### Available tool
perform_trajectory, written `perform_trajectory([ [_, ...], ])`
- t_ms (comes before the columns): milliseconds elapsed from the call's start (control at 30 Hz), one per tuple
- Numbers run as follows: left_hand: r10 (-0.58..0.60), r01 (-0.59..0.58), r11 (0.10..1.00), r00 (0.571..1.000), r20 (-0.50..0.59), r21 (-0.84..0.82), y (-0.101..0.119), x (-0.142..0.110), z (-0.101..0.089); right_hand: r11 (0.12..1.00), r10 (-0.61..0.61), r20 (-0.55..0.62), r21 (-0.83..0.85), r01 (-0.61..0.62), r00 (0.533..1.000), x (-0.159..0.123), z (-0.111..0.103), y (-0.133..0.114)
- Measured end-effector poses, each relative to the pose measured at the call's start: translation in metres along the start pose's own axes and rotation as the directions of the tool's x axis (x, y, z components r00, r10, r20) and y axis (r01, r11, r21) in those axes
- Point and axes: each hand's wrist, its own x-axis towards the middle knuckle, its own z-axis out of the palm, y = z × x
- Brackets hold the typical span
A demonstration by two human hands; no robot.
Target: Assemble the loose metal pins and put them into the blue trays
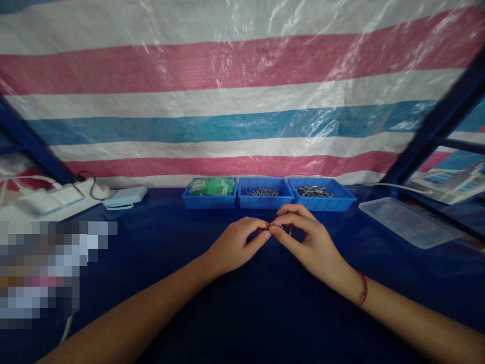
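Note:
My left hand (237, 242) and my right hand (308, 242) meet fingertip to fingertip above the dark blue table, in front of the bins. Thumb and index finger of the left one are pinched together at the meeting point; what lies between them is too small to make out. The right one is pinched too, and a thin metal piece (290, 230) shows below its curled fingers. Behind the hands, a blue bin (261, 202) holds small metal parts (264, 192). The blue bin (322, 203) to its right contains longer slender metal pieces (313, 191).
At the left of the row, another blue bin (210, 202) holds green-and-clear packets (212, 186). A translucent plastic lid (409, 220) lies at right. On the left are a pale blue case (125, 197) and a white power strip (71, 207). Striped sheeting (227, 121) hangs behind.

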Motion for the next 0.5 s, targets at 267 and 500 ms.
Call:
perform_trajectory([
  [267,-0.033,0.034,0.999,0.988,-0.149,0.004,0.0,-0.001,0.001,0.999,-0.007,0.016,-0.039,0.008,1.0,0.0,-0.001,0.001],
  [500,0.011,-0.013,1.0,0.974,-0.227,-0.01,-0.002,-0.003,0.004,0.989,-0.078,0.12,-0.118,0.092,0.99,0.011,-0.01,0.007],
])
